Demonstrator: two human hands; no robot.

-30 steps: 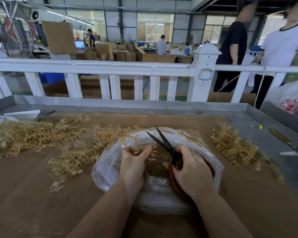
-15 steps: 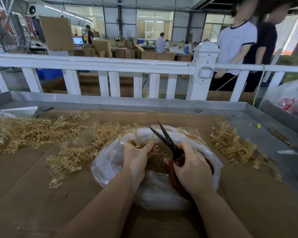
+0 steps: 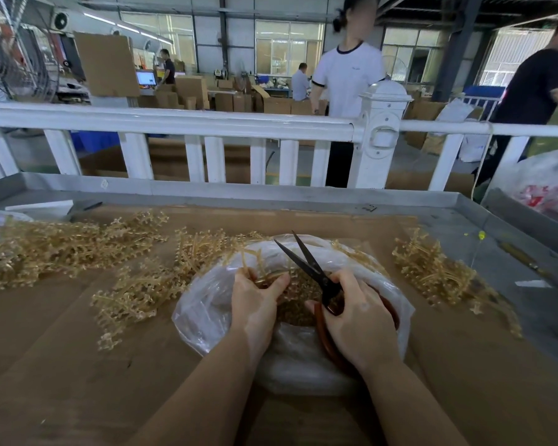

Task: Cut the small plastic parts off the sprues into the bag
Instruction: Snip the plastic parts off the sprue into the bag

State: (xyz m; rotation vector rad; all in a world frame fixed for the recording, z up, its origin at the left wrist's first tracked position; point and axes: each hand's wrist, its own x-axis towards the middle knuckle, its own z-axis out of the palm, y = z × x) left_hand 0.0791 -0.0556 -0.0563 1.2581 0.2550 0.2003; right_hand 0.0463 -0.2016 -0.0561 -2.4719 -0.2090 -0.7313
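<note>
The clear plastic bag [image 3: 207, 313] sits at the middle of the table [image 3: 464, 207], its mouth open and heaped with small amber cut parts [image 3: 298, 304]. The left hand [image 3: 255, 304] pinches a sprue [image 3: 255, 262] over the bag's far-left rim. The right hand [image 3: 356, 320] grips the red-handled scissors [image 3: 316, 272], blades parted and pointing toward the far edge. A large pile of sprues [image 3: 62, 246] fills the far-left part of the cardboard sheet [image 3: 62, 365], reaching up to the bag; a smaller pile [image 3: 432, 268] lies near the right edge. The near-left and near-right corners of the cardboard are bare. A raised metal lip and a white railing [image 3: 174, 122] close the far edge, with 2 people [image 3: 348, 78] standing beyond.
</note>
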